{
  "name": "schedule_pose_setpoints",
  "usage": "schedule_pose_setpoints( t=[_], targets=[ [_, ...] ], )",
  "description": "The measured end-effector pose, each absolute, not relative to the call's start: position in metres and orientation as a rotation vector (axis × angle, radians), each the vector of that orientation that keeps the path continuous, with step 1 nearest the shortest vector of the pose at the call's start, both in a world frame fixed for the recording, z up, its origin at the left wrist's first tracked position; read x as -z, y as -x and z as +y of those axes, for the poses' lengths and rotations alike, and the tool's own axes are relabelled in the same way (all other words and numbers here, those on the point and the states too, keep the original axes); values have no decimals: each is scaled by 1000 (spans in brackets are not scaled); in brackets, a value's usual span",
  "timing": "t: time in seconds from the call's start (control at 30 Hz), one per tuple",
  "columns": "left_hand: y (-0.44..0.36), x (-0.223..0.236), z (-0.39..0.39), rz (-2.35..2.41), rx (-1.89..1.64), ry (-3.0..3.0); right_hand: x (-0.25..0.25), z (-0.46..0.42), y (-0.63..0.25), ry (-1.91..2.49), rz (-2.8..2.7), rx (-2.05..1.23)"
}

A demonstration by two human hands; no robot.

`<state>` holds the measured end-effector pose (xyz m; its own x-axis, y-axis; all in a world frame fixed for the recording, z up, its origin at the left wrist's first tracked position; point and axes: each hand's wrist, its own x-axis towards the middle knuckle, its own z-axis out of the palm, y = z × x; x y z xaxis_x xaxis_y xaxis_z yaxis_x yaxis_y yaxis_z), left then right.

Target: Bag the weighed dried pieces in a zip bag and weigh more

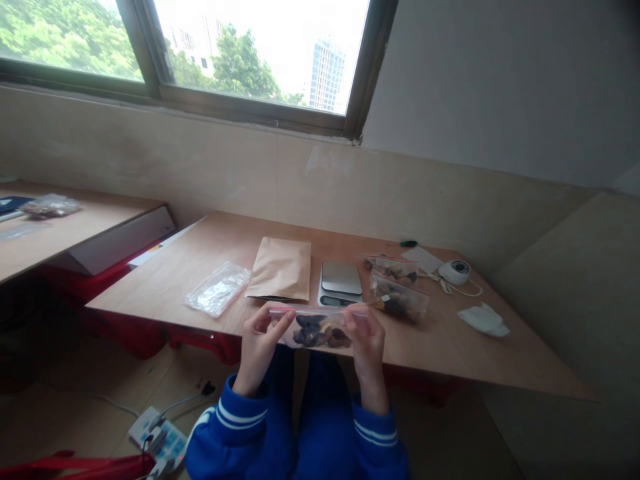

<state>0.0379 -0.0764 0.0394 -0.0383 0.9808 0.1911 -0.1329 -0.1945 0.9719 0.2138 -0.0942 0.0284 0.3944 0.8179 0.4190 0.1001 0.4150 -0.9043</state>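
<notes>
Surfaces and finishes, worktop by the window
Worktop (165,287): pale brown wood, smooth, low sheen. Flat tan paper pouch (281,270): matt, lightly creased. Empty clear plastic bags (219,288): glossy, crinkled. Small silver-topped scale (341,277): smooth metal-looking plate. Held clear plastic zip bag (320,328): thin, see-through; dark and brown dried pieces inside, rough, wrinkled. White dome camera (454,271): smooth hard plastic. Blue sleeves (240,420): cloth, matt, with white stripes.

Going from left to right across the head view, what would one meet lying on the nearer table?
Empty clear bags, brown paper pouch, digital scale, filled zip bag, crumpled white tissue.
</notes>
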Motion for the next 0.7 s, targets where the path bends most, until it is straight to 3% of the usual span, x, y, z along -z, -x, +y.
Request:
schedule_pose_setpoints(
  t=[0.33, 0.7],
  targets=[
    [-42, -37, -75, 903, -1408, -1226, -33, -98, -207, 1033, -1149, -891],
    [-42, -44, -75, 1009, -1417, -1322, -36, -96, -209, 1010, -1187, -679]
  ],
)
